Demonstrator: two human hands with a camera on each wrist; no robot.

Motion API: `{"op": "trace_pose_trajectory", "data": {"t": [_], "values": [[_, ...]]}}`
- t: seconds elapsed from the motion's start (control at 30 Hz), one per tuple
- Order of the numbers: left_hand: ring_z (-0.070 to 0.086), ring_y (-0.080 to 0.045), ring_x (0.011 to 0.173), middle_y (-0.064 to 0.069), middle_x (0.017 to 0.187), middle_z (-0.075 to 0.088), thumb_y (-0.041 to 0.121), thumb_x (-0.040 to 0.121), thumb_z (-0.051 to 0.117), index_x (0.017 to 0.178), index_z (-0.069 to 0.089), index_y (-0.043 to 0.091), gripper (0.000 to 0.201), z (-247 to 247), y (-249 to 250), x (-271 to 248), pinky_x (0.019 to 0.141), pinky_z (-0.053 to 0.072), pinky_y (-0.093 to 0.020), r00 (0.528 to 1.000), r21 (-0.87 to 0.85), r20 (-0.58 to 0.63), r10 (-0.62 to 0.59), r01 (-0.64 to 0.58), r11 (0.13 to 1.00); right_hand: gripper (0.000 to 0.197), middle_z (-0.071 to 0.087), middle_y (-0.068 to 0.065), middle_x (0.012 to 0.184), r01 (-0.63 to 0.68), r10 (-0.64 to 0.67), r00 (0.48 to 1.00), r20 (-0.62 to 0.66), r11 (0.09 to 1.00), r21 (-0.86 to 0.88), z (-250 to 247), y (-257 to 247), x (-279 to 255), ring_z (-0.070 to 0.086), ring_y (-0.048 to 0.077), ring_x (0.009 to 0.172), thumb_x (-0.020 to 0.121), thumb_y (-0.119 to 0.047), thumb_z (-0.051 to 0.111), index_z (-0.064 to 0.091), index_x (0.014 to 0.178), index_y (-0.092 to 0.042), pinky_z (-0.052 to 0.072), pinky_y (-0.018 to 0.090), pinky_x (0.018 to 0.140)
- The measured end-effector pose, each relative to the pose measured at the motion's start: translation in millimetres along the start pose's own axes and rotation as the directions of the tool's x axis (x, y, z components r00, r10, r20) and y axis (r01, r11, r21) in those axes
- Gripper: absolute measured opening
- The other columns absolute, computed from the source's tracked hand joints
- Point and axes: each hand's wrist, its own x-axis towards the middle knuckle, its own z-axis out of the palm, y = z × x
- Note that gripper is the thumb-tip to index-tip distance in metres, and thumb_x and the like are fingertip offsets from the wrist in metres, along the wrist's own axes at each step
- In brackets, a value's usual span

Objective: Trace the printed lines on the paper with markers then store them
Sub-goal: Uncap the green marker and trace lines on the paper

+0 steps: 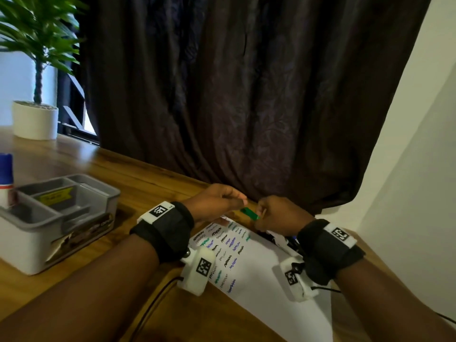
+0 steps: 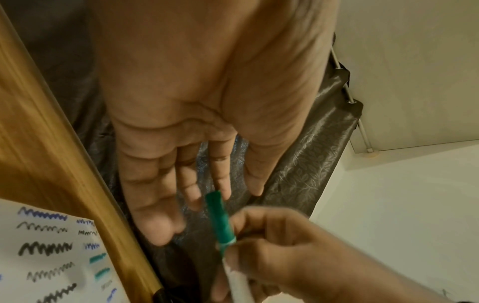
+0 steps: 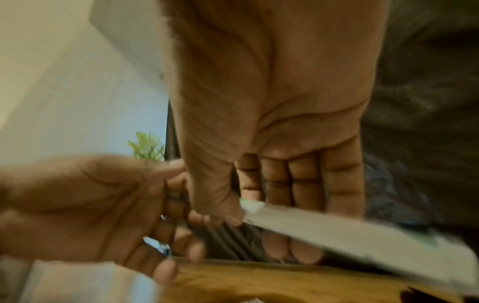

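A white paper (image 1: 259, 267) with rows of printed zigzags, several traced in black, blue and green, lies on the wooden table (image 1: 135, 174). My right hand (image 1: 262, 214) grips a green marker just above the paper's far end; thumb and fingers wrap its white barrel (image 3: 337, 231). The green cap (image 1: 250, 214) sits on the marker and points left. My left hand (image 1: 240, 201) is beside the cap's free end, fingers loosely bent, thumb apart. In the left wrist view the cap (image 2: 219, 217) ends just below my index fingertip (image 2: 224, 188); I see no pinch on it.
A grey compartment organizer (image 1: 56, 218) stands at the left. Behind it are a blue-capped bottle (image 1: 6, 174) and a potted plant (image 1: 34, 122). More markers (image 1: 283, 239) lie under my right wrist. A dark curtain (image 1: 246, 95) hangs right behind the table's far edge.
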Motion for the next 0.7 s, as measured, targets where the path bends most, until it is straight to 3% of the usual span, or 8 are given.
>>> {"op": "trace_pose_trajectory", "data": {"t": [0.1,0.17,0.23,0.3,0.4,0.5,0.7], "values": [[0.068,-0.019,0.076,-0.013,0.105,0.071,0.022,0.098,0.062,0.114,0.066,0.011,0.020,3,2,0,0.070,0.061,-0.035,1.000,-0.076,0.024,0.002,0.000,0.997,0.015,0.069,-0.007,0.082,0.167,-0.157,0.984,-0.079,0.976,0.142,-18,-12,-19,0.064,0.004,0.069,0.086,-0.030,0.074,0.068,0.096,-0.021,0.058,0.028,0.067],[0.066,-0.016,0.067,-0.009,0.089,0.070,0.016,0.097,0.062,0.114,0.065,0.008,0.019,5,3,-1,0.065,0.061,-0.033,0.999,-0.098,0.008,0.035,-0.034,0.995,0.029,0.070,-0.007,0.080,0.228,-0.208,0.969,-0.134,0.960,0.164,-24,-16,-27,0.066,0.005,0.069,0.076,-0.051,0.070,0.069,0.095,-0.028,0.057,0.023,0.063],[0.067,-0.015,0.065,-0.005,0.080,0.072,0.011,0.095,0.065,0.112,0.064,0.005,0.018,6,4,-1,0.064,0.061,-0.033,0.998,-0.127,-0.026,0.064,-0.067,0.990,0.038,0.073,-0.007,0.083,0.246,-0.223,0.961,-0.164,0.959,0.139,-23,-14,-25,0.070,0.007,0.073,0.073,-0.061,0.061,0.069,0.096,-0.033,0.062,0.030,0.067],[0.070,-0.016,0.065,-0.005,0.077,0.075,0.007,0.093,0.066,0.111,0.060,0.003,0.019,6,6,-2,0.062,0.061,-0.031,0.995,-0.155,-0.067,0.079,-0.088,0.984,0.028,0.073,-0.009,0.089,0.262,-0.248,0.954,-0.170,0.963,0.064,-16,-11,-19,0.070,0.007,0.079,0.086,-0.055,0.060,0.070,0.102,-0.034,0.063,0.040,0.076],[0.071,-0.020,0.069,-0.011,0.085,0.077,0.009,0.096,0.062,0.113,0.059,0.001,0.019,5,7,-2,0.060,0.062,-0.030,0.996,-0.182,-0.064,0.069,-0.080,0.980,0.021,0.073,-0.008,0.095,0.282,-0.270,0.939,-0.215,0.959,0.029,-6,-8,-9,0.068,0.006,0.084,0.098,-0.042,0.058,0.071,0.110,-0.032,0.060,0.043,0.082],[0.069,-0.021,0.071,-0.019,0.097,0.073,0.013,0.100,0.057,0.114,0.059,0.003,0.017,6,5,-2,0.061,0.061,-0.033,0.996,-0.180,-0.073,0.048,-0.061,0.982,0.020,0.072,-0.006,0.096,0.292,-0.276,0.935,-0.222,0.955,0.042,0,-7,-5,0.068,0.009,0.083,0.100,-0.036,0.058,0.071,0.110,-0.026,0.060,0.044,0.081],[0.065,-0.013,0.064,-0.016,0.092,0.069,0.007,0.095,0.064,0.105,0.065,0.005,0.011,8,2,-1,0.060,0.060,-0.029,0.987,-0.094,-0.143,0.073,-0.087,0.992,0.027,0.072,-0.005,0.093,0.329,-0.307,0.924,-0.229,0.942,0.066,7,-2,-6,0.068,0.011,0.080,0.100,-0.045,0.054,0.071,0.107,-0.026,0.060,0.046,0.076]]}}
